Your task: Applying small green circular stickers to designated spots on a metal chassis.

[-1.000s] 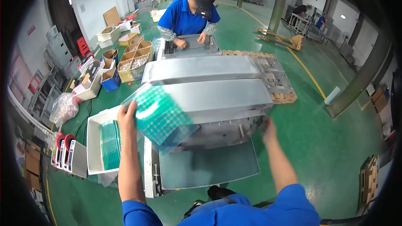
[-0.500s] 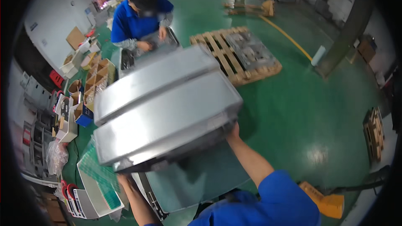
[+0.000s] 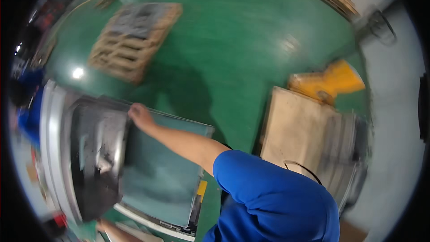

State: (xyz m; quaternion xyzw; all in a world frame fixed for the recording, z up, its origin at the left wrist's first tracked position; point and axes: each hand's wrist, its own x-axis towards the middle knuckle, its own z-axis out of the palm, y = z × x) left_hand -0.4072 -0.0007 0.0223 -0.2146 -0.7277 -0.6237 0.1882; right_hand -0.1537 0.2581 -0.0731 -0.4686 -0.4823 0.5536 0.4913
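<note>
A large silver sheet-metal casing (image 3: 54, 125) is tilted on its side at the left, with its dark hollow inside turned toward me. My right hand (image 3: 140, 115) is closed on the casing's far corner. Low in the picture, my left hand (image 3: 103, 225) grips its near corner, with the fingers mostly hidden and smeared by motion. Beneath and to the right of the casing lies the green-grey top of a worktable (image 3: 165, 166). I cannot tell whether the casing touches that top.
A wooden pallet (image 3: 118, 58) carrying grey parts stands on the green floor beyond the table. At right are a pale board-topped stack (image 3: 291, 130), grey metal parts (image 3: 342, 152) and a yellow pallet jack (image 3: 331, 83). A person in blue (image 3: 29, 116) is at the far left.
My view has swung to the right. The casing was held with its ridged silver face toward me; now its dark inside shows, and both hands still hold it.
</note>
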